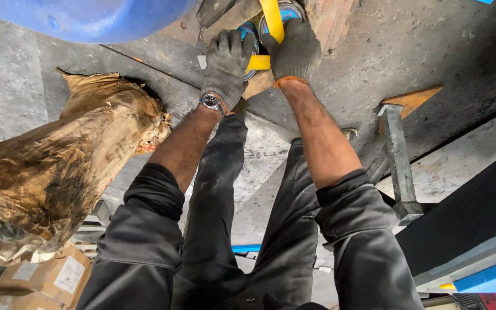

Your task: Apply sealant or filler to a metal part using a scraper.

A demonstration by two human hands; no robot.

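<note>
Left hand (pixel 225 66) in dirty grey knit glove, wristwatch on wrist, clamped around bright yellow flat metal bar (pixel 271 23) at 12 o'clock. Right hand (pixel 297 51), same kind of glove, closed on same bar just beside, fingers wrapped. Bar over round blue-rimmed metal part (pixel 252 28), mostly hidden. Crumpled oily brown paper bundle (pixel 53 166) at 9 o'clock; grey steel bracket (pixel 400 161) at 3 o'clock. Risk, as judged: greasy gloves slipping along bar, knuckles knocking into grimy concrete floor (pixel 431 51).
</note>
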